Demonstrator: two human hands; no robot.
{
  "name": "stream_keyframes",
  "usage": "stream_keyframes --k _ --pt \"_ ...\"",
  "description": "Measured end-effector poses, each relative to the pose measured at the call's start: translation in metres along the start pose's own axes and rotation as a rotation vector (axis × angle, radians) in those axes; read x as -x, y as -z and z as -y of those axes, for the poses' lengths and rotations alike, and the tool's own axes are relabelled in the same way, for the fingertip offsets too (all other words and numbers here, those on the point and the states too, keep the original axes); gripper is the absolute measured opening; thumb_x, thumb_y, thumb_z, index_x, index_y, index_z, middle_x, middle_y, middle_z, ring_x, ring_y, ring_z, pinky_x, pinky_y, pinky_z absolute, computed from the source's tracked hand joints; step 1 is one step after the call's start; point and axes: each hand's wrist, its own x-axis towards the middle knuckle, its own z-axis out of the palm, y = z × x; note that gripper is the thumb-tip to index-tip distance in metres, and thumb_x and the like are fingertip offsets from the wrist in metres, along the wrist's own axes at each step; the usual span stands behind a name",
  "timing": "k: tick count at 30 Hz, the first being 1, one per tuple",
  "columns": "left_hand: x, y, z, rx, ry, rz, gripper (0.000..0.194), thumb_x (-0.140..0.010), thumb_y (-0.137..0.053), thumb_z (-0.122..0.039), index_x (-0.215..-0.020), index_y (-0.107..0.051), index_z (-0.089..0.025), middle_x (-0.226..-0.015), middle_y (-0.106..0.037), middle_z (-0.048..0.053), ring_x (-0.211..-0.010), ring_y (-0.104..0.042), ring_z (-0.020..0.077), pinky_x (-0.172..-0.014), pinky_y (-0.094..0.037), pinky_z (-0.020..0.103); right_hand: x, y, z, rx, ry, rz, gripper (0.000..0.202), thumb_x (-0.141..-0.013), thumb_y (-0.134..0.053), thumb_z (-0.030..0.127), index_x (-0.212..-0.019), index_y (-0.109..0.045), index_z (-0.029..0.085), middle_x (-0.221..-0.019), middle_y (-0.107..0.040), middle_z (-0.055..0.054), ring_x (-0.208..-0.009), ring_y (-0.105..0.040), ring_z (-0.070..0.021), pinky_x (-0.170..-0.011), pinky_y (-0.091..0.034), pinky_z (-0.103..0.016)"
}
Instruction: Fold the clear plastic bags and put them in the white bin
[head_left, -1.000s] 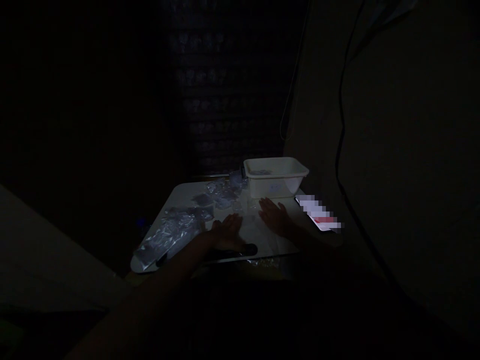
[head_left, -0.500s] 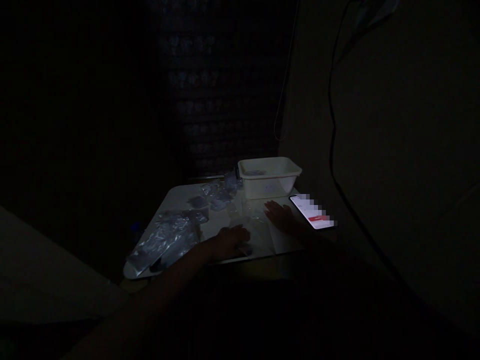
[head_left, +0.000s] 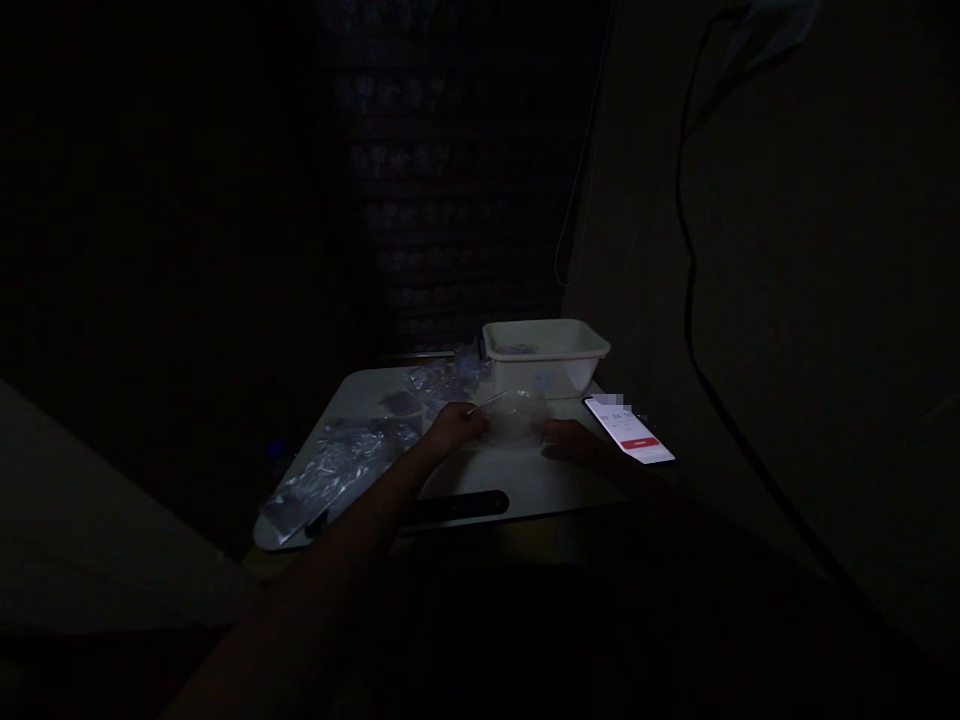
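A clear plastic bag (head_left: 516, 420) is held up a little over the white table (head_left: 547, 487), between my two hands. My left hand (head_left: 459, 427) is closed on its left edge. On the other side, my right hand (head_left: 564, 440) has its fingers curled at the bag's right edge. The picture is dark, so the fingertips are hard to make out. Whether anything lies inside the bag I cannot tell.
A white plastic tub (head_left: 546, 372) with some clear plastic in it stands at the back right. A lit phone (head_left: 628, 430) lies at the right edge. Crumpled clear plastic bags (head_left: 337, 470) cover the left side. A dark slot (head_left: 461, 506) runs along the table's front.
Both hands have lifted the clear bag off the tabletop. My right hand, flat before, is now curled at its edge. The dark slot at the front is uncovered.
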Motion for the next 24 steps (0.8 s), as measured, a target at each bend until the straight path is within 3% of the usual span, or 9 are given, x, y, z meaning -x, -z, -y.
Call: stream_keyframes --k 6,9,11,13,19,24 --pt "0.003 0.009 -0.002 0.139 0.13 -0.083 0.033 -0.058 -0.056 -0.044 -0.06 -0.054 -0.011 -0.052 -0.052 -0.001 -0.048 -0.046 0.0073 -0.05 -0.035 0.021 0.0 -0.007 0.003 -0.424 -0.235 -0.18 0.014 -0.063 -0.048 0.024 -0.061 -0.06 0.017 -0.069 -0.063 -0.004 -0.062 -0.057 -0.0157 -0.05 -0.046 -0.025" --pt "0.013 0.022 0.001 0.074 0.218 0.012 0.037 -0.053 -0.059 -0.046 -0.065 -0.059 -0.011 -0.051 -0.05 -0.003 -0.047 -0.043 0.0065 -0.048 -0.031 0.019 -0.001 -0.009 0.005 -0.57 -0.282 -0.233 0.01 -0.061 -0.051 0.022 -0.054 -0.057 0.018 -0.064 -0.062 -0.002 -0.064 -0.057 -0.0153 -0.05 -0.046 -0.024" --pt "0.019 0.028 0.007 0.066 0.257 0.125 0.033 -0.05 -0.063 -0.041 -0.068 -0.061 -0.013 -0.053 -0.053 -0.003 -0.05 -0.045 0.0074 -0.05 -0.032 0.02 -0.002 -0.011 0.005 -0.65 -0.313 -0.259 0.007 -0.059 -0.052 0.02 -0.054 -0.056 0.018 -0.064 -0.062 -0.002 -0.064 -0.057 -0.0144 -0.05 -0.046 -0.022" --pt "0.022 0.029 0.013 0.094 0.271 0.165 0.028 -0.047 -0.066 -0.032 -0.067 -0.062 -0.014 -0.056 -0.056 -0.002 -0.054 -0.047 0.0085 -0.052 -0.034 0.02 -0.004 -0.013 0.004 -0.687 -0.373 -0.255 0.005 -0.058 -0.052 0.017 -0.055 -0.056 0.017 -0.062 -0.061 -0.002 -0.06 -0.057 -0.0133 -0.047 -0.045 -0.022" --pt "0.016 0.013 0.024 0.135 0.333 -0.069 0.01 -0.049 -0.063 -0.017 -0.048 -0.055 -0.012 -0.039 -0.047 -0.004 -0.038 -0.039 0.0051 -0.041 -0.028 0.019 -0.012 -0.021 -0.003 -0.654 -0.421 -0.274 0.006 -0.057 -0.052 0.014 -0.052 -0.055 0.014 -0.054 -0.06 -0.002 -0.05 -0.055 -0.0112 -0.04 -0.041 -0.019" --pt "0.016 0.006 0.023 0.286 0.325 -0.138 0.011 -0.056 -0.058 -0.014 -0.047 -0.051 -0.012 -0.034 -0.041 -0.006 -0.032 -0.034 0.0026 -0.036 -0.025 0.016 -0.017 -0.026 -0.009 -0.45 -0.388 -0.29 0.007 -0.056 -0.052 0.014 -0.05 -0.054 0.014 -0.051 -0.059 0.0 -0.041 -0.052 -0.0087 -0.036 -0.037 -0.017"
